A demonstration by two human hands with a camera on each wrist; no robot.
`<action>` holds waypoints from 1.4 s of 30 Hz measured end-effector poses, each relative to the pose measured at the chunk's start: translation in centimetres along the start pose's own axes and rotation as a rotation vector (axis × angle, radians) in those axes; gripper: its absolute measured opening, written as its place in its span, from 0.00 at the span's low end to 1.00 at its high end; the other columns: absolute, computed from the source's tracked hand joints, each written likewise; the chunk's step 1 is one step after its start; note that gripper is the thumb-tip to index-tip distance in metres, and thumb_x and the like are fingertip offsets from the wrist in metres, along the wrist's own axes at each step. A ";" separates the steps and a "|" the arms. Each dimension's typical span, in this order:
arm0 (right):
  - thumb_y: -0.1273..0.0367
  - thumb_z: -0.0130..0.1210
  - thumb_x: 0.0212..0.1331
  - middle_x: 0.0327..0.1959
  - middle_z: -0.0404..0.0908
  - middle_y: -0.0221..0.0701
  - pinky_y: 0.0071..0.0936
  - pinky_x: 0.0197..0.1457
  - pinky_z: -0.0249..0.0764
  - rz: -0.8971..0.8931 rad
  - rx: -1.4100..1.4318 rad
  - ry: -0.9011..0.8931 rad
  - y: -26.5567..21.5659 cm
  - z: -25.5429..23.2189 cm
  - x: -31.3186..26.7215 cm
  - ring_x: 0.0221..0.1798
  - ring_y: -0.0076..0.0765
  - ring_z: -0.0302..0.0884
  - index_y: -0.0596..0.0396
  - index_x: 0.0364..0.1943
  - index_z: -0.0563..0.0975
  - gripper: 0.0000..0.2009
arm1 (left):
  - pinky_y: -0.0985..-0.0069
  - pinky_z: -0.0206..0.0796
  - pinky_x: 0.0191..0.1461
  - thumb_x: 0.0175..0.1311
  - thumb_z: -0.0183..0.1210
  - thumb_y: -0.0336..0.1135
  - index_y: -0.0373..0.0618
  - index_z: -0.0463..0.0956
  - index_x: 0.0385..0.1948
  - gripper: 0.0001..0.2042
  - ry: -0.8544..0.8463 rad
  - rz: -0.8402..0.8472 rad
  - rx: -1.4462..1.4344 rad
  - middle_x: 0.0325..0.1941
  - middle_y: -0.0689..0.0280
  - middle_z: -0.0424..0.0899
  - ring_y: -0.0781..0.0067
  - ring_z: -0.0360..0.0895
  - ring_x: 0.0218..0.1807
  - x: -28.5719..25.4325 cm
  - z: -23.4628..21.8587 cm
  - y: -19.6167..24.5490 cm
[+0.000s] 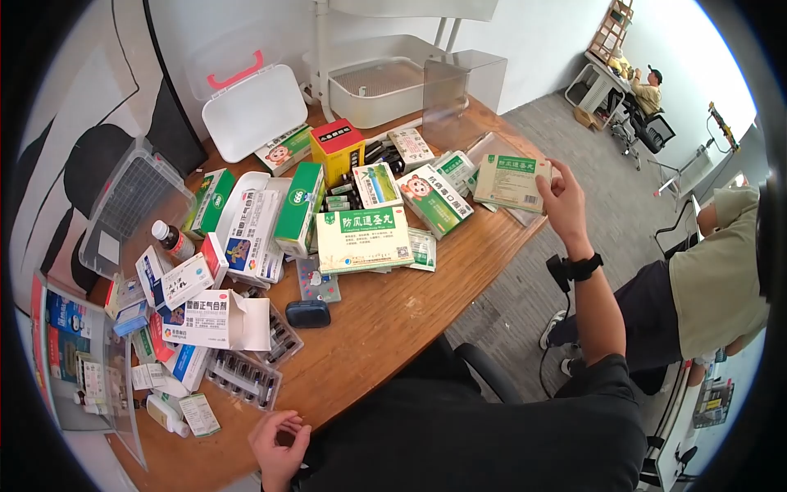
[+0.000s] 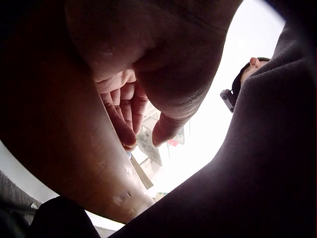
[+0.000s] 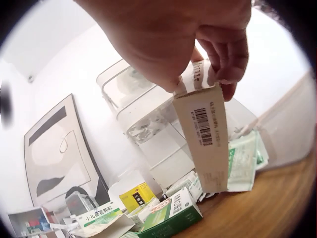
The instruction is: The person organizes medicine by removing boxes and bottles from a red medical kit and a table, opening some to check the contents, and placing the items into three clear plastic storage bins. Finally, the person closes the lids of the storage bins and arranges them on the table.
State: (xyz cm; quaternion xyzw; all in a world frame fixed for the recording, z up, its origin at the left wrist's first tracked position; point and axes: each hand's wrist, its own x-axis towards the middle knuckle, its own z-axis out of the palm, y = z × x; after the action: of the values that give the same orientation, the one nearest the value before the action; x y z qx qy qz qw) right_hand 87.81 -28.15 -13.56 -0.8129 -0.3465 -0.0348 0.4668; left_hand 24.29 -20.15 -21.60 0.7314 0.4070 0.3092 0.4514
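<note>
My right hand (image 1: 566, 209) pinches a flat green and cream medicine box (image 1: 510, 182) by its end, over the table's far right corner. In the right wrist view the box's narrow barcode side (image 3: 207, 144) faces the camera, with thumb and fingers at its upper end. A green and white medicine box (image 1: 363, 239) with similar lettering lies flat near the middle of the table. My left hand (image 1: 280, 447) is at the table's near edge, its fingers loosely curled with nothing between them. It is nearest a clear blister tray of small dark vials (image 1: 243, 379).
Medicine boxes crowd the wooden table (image 1: 410, 316), among them a yellow and red box (image 1: 338, 152). A brown bottle (image 1: 174, 240) stands at left, and a dark zip case (image 1: 308, 314) lies near the middle. Clear bins (image 1: 385, 86) stand behind. Two other people are at right.
</note>
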 end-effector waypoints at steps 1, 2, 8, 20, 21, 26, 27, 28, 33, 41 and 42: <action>0.64 0.63 0.77 0.33 0.88 0.28 0.23 0.35 0.76 0.004 0.001 0.004 1.1 0.0 -0.2 0.30 0.17 0.80 0.57 0.70 0.78 0.22 | 0.78 0.79 0.43 0.59 0.73 0.21 0.32 0.84 0.47 0.14 -0.004 0.002 0.003 0.38 0.59 0.87 0.74 0.86 0.36 0.0 0.0 0.0; 0.64 0.63 0.78 0.32 0.88 0.28 0.22 0.33 0.75 0.058 0.107 0.016 2.0 0.0 -0.5 0.29 0.18 0.80 0.58 0.71 0.77 0.23 | 0.78 0.79 0.43 0.59 0.73 0.21 0.32 0.84 0.46 0.14 -0.002 -0.011 0.000 0.38 0.59 0.87 0.74 0.86 0.36 0.0 -0.1 0.0; 0.64 0.63 0.79 0.36 0.88 0.30 0.21 0.30 0.75 0.230 0.463 0.181 4.1 -0.3 -0.4 0.28 0.18 0.78 0.63 0.71 0.73 0.24 | 0.78 0.78 0.43 0.59 0.73 0.21 0.32 0.84 0.46 0.14 0.011 -0.066 -0.021 0.38 0.60 0.87 0.75 0.85 0.36 -0.1 0.2 0.2; 0.66 0.70 0.72 0.54 0.88 0.39 0.32 0.55 0.84 0.093 0.257 -0.045 5.1 7.4 -3.1 0.50 0.32 0.87 0.59 0.71 0.74 0.27 | 0.78 0.78 0.44 0.59 0.72 0.19 0.32 0.83 0.47 0.14 0.038 -0.079 -0.003 0.38 0.61 0.88 0.77 0.85 0.37 -1.0 -0.6 -1.3; 0.66 0.70 0.72 0.54 0.88 0.39 0.32 0.55 0.84 0.093 0.257 -0.046 4.8 7.3 -3.3 0.50 0.32 0.87 0.59 0.71 0.74 0.27 | 0.78 0.78 0.44 0.59 0.72 0.19 0.32 0.83 0.47 0.14 0.042 -0.087 -0.014 0.38 0.61 0.88 0.77 0.85 0.37 -1.1 -0.6 -1.3; 0.61 0.72 0.71 0.60 0.85 0.42 0.32 0.53 0.84 0.074 0.093 0.007 4.1 6.7 -3.9 0.50 0.33 0.85 0.60 0.70 0.76 0.29 | 0.79 0.78 0.44 0.59 0.72 0.19 0.32 0.84 0.47 0.14 0.034 -0.081 -0.012 0.38 0.61 0.88 0.77 0.85 0.37 -1.1 -0.7 -1.5; 0.61 0.72 0.71 0.60 0.85 0.42 0.32 0.53 0.84 0.072 0.094 0.004 4.1 6.5 -4.0 0.50 0.33 0.85 0.60 0.70 0.76 0.29 | 0.78 0.78 0.44 0.59 0.72 0.19 0.32 0.84 0.47 0.14 0.032 -0.092 -0.021 0.39 0.61 0.88 0.77 0.85 0.37 -1.2 -0.8 -1.5; 0.61 0.72 0.71 0.59 0.85 0.41 0.32 0.53 0.84 0.076 0.091 0.008 4.2 6.4 -4.1 0.50 0.33 0.85 0.60 0.70 0.77 0.29 | 0.78 0.78 0.44 0.59 0.72 0.19 0.32 0.84 0.47 0.14 0.037 -0.095 -0.020 0.39 0.61 0.88 0.77 0.85 0.37 -1.2 -0.9 -1.0; 0.61 0.71 0.72 0.57 0.85 0.41 0.33 0.53 0.84 0.075 0.051 0.057 4.3 5.9 -4.6 0.50 0.33 0.85 0.60 0.69 0.77 0.27 | 0.78 0.79 0.43 0.60 0.73 0.19 0.33 0.84 0.47 0.13 0.032 0.009 0.023 0.38 0.61 0.88 0.77 0.86 0.36 -0.9 -0.9 -1.1; 0.72 0.60 0.79 0.53 0.84 0.34 0.30 0.57 0.80 -0.269 0.206 0.037 6.9 8.7 -9.5 0.55 0.31 0.81 0.62 0.65 0.79 0.16 | 0.78 0.81 0.42 0.69 0.76 0.31 0.43 0.88 0.50 0.12 -0.023 0.057 -0.048 0.40 0.68 0.90 0.79 0.88 0.38 -0.9 -1.7 2.7; 0.72 0.64 0.77 0.47 0.85 0.38 0.32 0.51 0.80 -0.517 -0.003 -0.024 3.3 9.0 -11.3 0.49 0.34 0.82 0.64 0.62 0.80 0.15 | 0.77 0.82 0.42 0.70 0.76 0.34 0.43 0.87 0.51 0.12 -0.013 0.132 -0.062 0.38 0.68 0.89 0.77 0.87 0.36 -1.0 -2.7 3.4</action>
State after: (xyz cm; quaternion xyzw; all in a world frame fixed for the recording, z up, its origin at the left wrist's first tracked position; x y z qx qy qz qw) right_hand 78.87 -28.18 -25.34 -0.6983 -0.5483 -0.1436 0.4372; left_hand 22.73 -20.79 -17.50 0.7442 0.3454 0.3460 0.4551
